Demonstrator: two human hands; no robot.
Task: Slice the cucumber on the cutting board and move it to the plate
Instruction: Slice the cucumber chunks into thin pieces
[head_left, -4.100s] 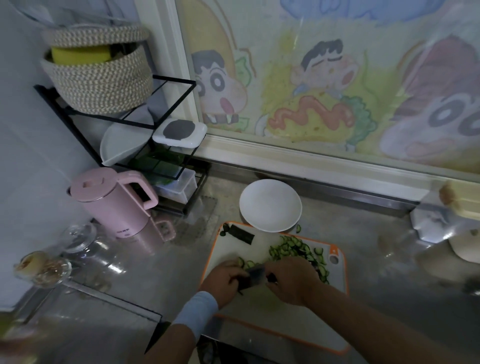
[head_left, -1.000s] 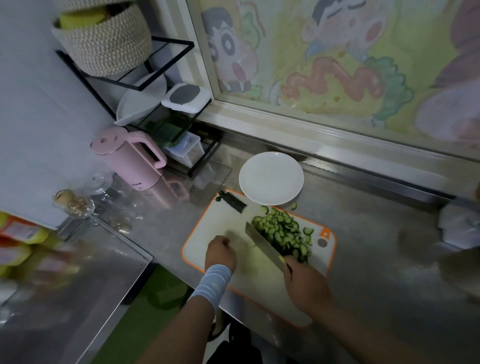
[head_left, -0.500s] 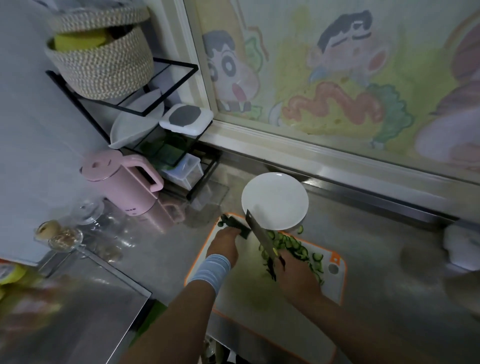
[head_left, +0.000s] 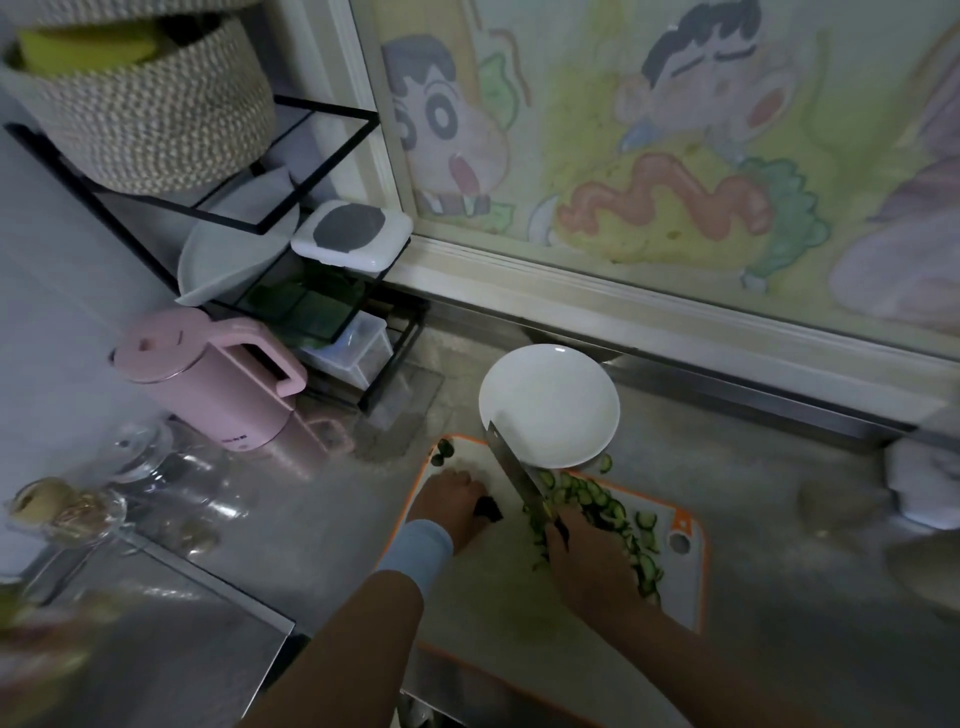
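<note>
A white cutting board (head_left: 498, 587) with an orange rim lies on the counter. Several green cucumber slices (head_left: 613, 512) are piled on its right half. My right hand (head_left: 589, 564) grips the handle of a knife (head_left: 511, 473), whose blade points up-left toward the white plate (head_left: 550, 402), which holds nothing. My left hand (head_left: 452, 501) rests on the board's left part, fingers curled over a dark cucumber piece (head_left: 487, 508). Small dark cucumber ends (head_left: 443, 452) lie at the board's far left corner. One slice (head_left: 605, 462) sits off the board beside the plate.
A pink kettle (head_left: 208, 379) stands left of the board. Behind it a black wire rack (head_left: 270, 228) carries a woven basket (head_left: 140, 104), a white dish and lidded boxes. Glass jars (head_left: 67, 512) stand at the far left. A window ledge runs behind the plate.
Since four seconds ago slicing stopped. My left hand reached to the board's far left corner and has now drawn back a little with a dark piece. The knife stays lifted, pointing at the plate.
</note>
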